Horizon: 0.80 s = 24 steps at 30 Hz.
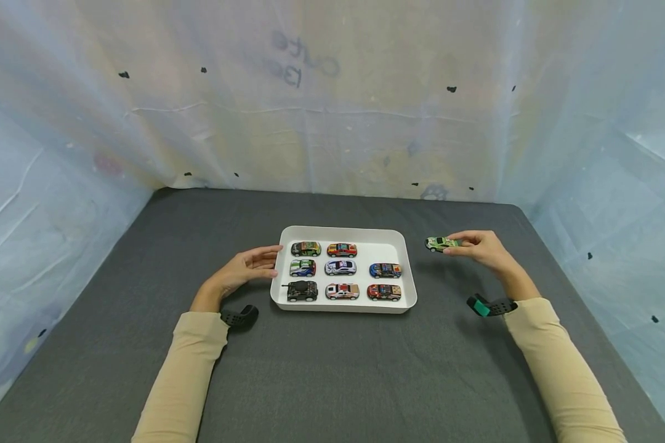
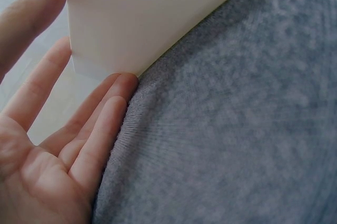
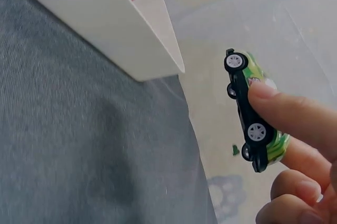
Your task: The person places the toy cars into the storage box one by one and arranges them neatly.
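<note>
A green toy car (image 1: 441, 244) is pinched between the thumb and fingers of my right hand (image 1: 481, 249), held up off the table to the right of the white tray (image 1: 343, 306). In the right wrist view the black underside and wheels of the car (image 3: 247, 105) show. My left hand (image 1: 244, 269) is at the tray's left end; its fairly straight fingertips touch the tray wall (image 2: 116, 24). Inside the tray several toy cars stand in rows, among them a black one (image 1: 302, 291), a white-and-purple one (image 1: 340, 267) and a blue one (image 1: 385, 271). The tray's back right corner holds no car.
A dark grey cloth (image 1: 332, 375) covers the table. Pale plastic sheeting (image 1: 332, 141) hangs behind it and along both sides. Black bands (image 1: 241, 317) are worn on both wrists.
</note>
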Each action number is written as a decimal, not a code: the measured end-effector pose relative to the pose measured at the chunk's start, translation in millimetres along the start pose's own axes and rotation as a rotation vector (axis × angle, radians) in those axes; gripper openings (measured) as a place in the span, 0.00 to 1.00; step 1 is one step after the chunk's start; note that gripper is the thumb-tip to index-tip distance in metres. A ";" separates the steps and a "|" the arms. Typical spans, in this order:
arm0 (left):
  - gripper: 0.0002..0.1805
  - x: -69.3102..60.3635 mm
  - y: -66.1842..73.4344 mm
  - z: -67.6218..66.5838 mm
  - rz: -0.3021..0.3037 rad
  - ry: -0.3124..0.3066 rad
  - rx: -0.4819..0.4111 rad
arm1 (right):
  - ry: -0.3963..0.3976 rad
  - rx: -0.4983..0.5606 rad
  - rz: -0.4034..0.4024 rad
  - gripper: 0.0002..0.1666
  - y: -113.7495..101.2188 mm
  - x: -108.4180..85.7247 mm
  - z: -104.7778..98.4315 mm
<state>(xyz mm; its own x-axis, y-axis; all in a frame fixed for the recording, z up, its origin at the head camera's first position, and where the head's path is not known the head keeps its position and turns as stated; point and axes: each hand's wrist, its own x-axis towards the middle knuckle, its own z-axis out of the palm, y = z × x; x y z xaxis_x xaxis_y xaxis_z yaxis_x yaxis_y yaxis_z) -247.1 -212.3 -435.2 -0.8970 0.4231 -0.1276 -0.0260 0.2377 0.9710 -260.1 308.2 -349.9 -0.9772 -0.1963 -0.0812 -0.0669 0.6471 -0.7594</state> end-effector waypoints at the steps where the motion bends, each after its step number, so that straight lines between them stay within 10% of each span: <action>1: 0.42 0.1 0.2 0.1 -0.001 0.000 -0.004 | -0.004 0.000 0.001 0.29 -1.8 1.5 1.6; 24: 0.42 1.4 0.6 2.0 0.004 -0.009 -0.004 | -0.037 -0.010 -0.007 0.30 -32.6 33.8 41.3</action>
<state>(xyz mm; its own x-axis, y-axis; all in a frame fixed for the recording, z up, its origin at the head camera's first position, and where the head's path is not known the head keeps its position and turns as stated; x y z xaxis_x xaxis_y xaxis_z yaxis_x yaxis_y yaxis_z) -247.5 -209.8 -435.2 -0.8930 0.4321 -0.1258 -0.0242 0.2330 0.9722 -282.6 250.0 -354.5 -0.9686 -0.2277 -0.0996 -0.0759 0.6527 -0.7538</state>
